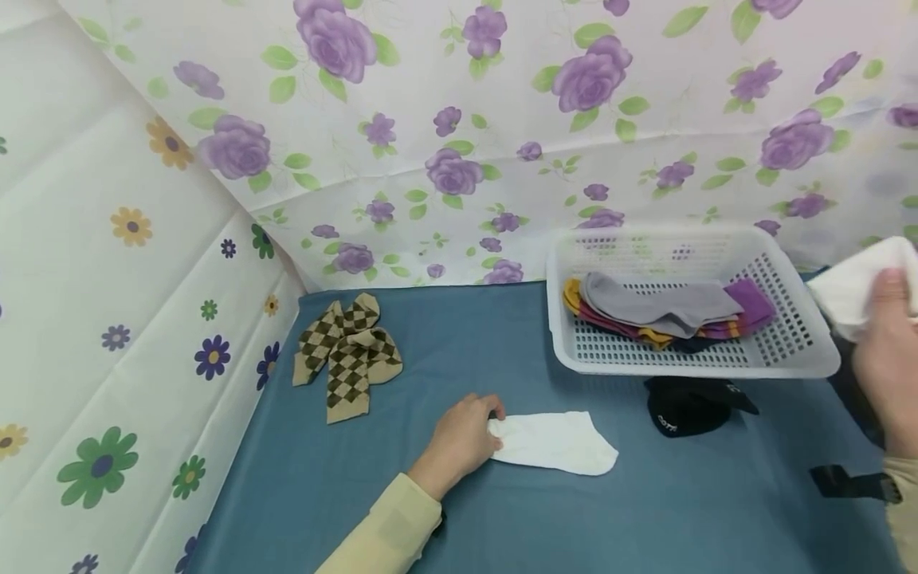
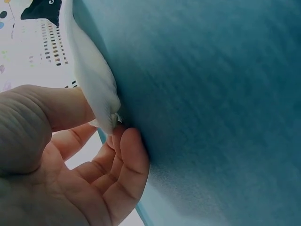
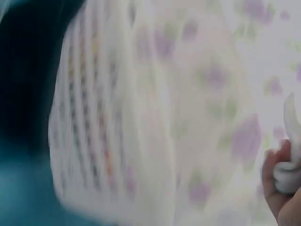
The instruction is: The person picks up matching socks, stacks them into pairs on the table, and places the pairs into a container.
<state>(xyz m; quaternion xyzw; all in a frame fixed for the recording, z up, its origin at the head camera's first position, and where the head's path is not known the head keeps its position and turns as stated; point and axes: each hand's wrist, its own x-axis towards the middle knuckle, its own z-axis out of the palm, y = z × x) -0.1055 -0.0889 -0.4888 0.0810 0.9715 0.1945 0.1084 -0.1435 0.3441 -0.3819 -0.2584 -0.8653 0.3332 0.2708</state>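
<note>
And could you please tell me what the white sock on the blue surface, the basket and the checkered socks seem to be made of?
White sock: probably a cotton-like knit, matte; it looks limp and soft-edged.
Basket: likely moulded plastic, smooth; rigid walls with regular perforations suggest so.
Checkered socks: seemingly knitted fabric, matte, softly folded; the exact fibre cannot be told.

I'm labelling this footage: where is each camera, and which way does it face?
Head: on the head, facing forward and down at the blue cloth and basket; left grip, right grip and sleeves show.
Left wrist: on that wrist, looking at the pinched white sock; left grip shows.
Right wrist: on that wrist, facing the basket's side; right grip at edge.
Head and left wrist share the sock.
</note>
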